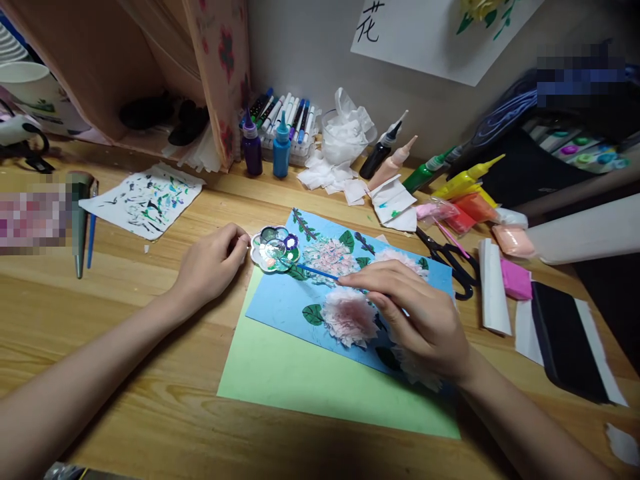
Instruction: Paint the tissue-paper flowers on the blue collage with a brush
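My left hand [213, 263] is closed at the left rim of a flower-shaped paint palette [256, 257], whose wells hold green, white, blue and peach paint. Pinched in my right hand [420, 307] is a slim blue paintbrush [320, 272], its tip at the palette. Under the right hand lies a blue sheet [280, 305] with pale pink tissue-paper flowers [347, 317], painted green leaves [313, 314] and dark stems. The palette overlaps this sheet's left edge. A light green sheet [300, 380] lies beneath the blue one. My right hand hides part of the flowers.
Purple and blue paint bottles [281, 150] stand before a tray of markers [287, 117]. Tissues fill a clear bowl [347, 133]. More paint bottles [395, 163], black scissors [450, 260] and a black phone-like slab [570, 340] lie right. A paint-stained cloth [150, 200] and brushes [80, 227] lie left.
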The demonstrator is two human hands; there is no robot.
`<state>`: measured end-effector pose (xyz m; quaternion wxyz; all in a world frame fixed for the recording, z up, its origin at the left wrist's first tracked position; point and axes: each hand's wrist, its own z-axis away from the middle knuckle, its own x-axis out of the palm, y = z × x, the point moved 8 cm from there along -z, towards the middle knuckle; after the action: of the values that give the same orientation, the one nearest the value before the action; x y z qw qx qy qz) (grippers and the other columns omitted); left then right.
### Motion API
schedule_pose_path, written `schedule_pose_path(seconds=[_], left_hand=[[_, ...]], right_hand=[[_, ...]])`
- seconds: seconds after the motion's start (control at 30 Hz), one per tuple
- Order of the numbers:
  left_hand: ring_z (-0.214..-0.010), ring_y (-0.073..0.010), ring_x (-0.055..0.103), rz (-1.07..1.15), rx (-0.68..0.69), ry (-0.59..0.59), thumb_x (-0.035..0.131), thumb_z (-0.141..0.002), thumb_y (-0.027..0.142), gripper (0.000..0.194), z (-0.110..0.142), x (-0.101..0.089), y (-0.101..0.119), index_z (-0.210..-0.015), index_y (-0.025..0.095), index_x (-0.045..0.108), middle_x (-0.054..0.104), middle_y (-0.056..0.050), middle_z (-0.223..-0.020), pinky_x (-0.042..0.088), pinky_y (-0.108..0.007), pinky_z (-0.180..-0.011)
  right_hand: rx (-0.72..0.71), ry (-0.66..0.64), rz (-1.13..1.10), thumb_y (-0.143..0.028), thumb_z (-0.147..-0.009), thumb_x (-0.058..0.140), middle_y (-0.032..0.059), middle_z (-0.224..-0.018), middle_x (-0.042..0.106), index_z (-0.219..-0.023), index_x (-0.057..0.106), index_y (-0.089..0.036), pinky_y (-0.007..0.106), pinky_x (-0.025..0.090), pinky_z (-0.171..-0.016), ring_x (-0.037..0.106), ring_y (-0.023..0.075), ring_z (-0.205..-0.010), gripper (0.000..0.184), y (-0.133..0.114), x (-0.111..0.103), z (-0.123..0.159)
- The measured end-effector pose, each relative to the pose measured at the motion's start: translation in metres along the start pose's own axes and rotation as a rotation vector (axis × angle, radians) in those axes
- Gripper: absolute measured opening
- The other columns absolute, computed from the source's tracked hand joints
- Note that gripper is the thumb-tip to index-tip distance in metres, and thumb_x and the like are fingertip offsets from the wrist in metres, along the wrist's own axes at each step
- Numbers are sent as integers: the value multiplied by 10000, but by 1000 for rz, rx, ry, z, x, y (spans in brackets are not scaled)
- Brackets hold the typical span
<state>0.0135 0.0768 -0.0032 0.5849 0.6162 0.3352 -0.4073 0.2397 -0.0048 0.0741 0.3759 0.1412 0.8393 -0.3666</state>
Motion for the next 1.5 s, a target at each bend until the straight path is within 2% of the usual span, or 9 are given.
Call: schedule_pose_path(seconds=[0.57, 0.83, 1.0, 1.2, 1.33, 1.5], left_hand=[[-760, -185, 562, 18, -10, 2, 357, -899, 390, 262, 0, 0, -2, -872, 222, 556, 650, -12, -860, 333, -277, -621], [-742, -189, 562, -1, -13, 0, 342, -897, 391, 279, 0, 0, -1, -882, 222, 564, 653, -20, -852, 323, -281, -605], [-763, -195, 567, -8, -18, -9, 328, -896, 411, 304, 0, 0, -1, -891, 224, 567, 655, -27, -858, 339, -285, -619], [-765, -195, 571, -15, -24, -16, 328, -896, 413, 306, 0, 0, 0, -881, 219, 564, 664, -34, -878, 348, -285, -620], [-762, -192, 570, -19, -16, -8, 333, -899, 394, 284, 0, 0, -1, -883, 226, 561, 663, -24, -878, 341, -283, -616], [-763, -193, 567, -7, 0, -1, 335, -899, 388, 280, 0, -1, 0, -874, 222, 559, 660, -25, -867, 338, -278, -619]], right_hand=[[32, 17, -34, -101, -866, 465, 54, -923, 709, -1040, 608, -174, 296, 510, -788, 623, 142, -882, 237, 0, -3, -2], [56, 14, -65, -99, -870, 464, 53, -939, 705, -1047, 612, -154, 270, 492, -822, 620, 122, -903, 238, 3, -3, -2], [68, 42, -63, -110, -873, 459, 45, -944, 705, -1049, 611, -180, 294, 497, -814, 623, 131, -903, 243, 5, -6, -2], [53, 14, -60, -107, -874, 459, 48, -952, 707, -1057, 609, -172, 292, 500, -806, 623, 133, -907, 245, 3, -3, -2], [75, 39, -80, -101, -875, 459, 54, -947, 699, -1037, 614, -150, 276, 484, -830, 615, 119, -918, 230, 6, -5, -1], [75, -2, -83, -112, -879, 456, 45, -966, 700, -1066, 605, -181, 289, 492, -820, 617, 128, -926, 249, 9, -2, 1]])
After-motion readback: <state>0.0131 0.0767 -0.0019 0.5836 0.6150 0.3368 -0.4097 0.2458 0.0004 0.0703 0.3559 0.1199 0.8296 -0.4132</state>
